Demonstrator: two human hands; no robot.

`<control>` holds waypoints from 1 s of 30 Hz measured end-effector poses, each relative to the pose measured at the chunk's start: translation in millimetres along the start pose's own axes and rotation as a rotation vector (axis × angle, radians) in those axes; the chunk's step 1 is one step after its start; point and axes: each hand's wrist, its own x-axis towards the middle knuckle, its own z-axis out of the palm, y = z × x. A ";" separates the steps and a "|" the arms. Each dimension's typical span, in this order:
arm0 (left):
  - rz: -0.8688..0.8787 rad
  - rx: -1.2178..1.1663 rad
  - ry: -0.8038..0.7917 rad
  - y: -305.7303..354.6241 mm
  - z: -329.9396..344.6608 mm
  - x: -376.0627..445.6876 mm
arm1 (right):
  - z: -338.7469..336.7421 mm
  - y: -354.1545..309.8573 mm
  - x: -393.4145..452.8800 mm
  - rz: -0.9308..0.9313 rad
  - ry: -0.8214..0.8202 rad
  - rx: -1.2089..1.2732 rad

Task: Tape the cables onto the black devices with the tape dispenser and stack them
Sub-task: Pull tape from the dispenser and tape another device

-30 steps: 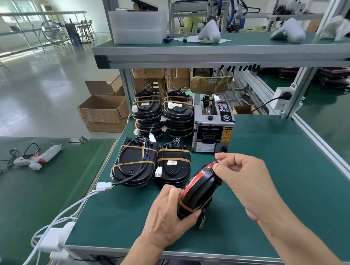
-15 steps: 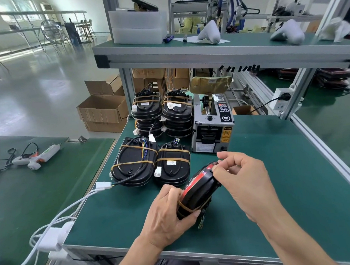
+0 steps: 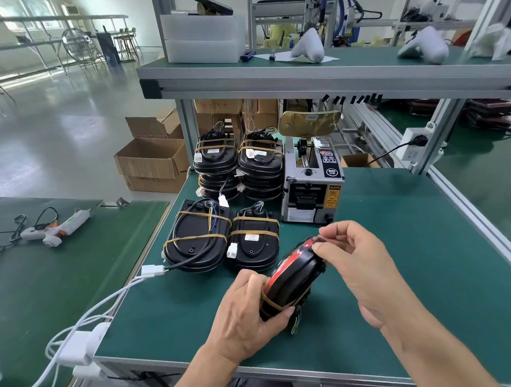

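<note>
On the counter [image 3: 400,274], the tape dispenser [image 3: 311,187] stands toward the back. Left of it, just beside, are two stacks [image 3: 238,167] of devices, side by side. Before those stacks lie two more devices [image 3: 224,239], also side by side. Nearer the front edge, a device [image 3: 294,280] is held tilted on its edge between the left hand [image 3: 248,312] and right hand [image 3: 358,265]. A second table [image 3: 61,292] stands left of the counter, a glue gun [image 3: 55,230] lying on it. A shelf [image 3: 330,71] runs above the counter's back. Boxes [image 3: 155,163] sit on the floor behind, to the left.
</note>
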 end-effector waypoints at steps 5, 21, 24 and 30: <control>-0.006 0.004 0.006 1.4 -0.1 1.5 | 1.2 -1.0 1.3 0.003 -0.005 0.005; -0.018 -0.007 -0.025 0.7 -0.5 0.5 | 9.1 8.5 -10.6 -0.174 -0.011 -0.153; -0.025 -0.018 -0.047 0.4 -1.0 -0.1 | 4.6 7.9 -11.7 -0.198 -0.021 -0.217; -0.015 -0.014 -0.037 -1.8 0.9 0.2 | 9.9 12.4 -7.9 -0.152 -0.049 -0.111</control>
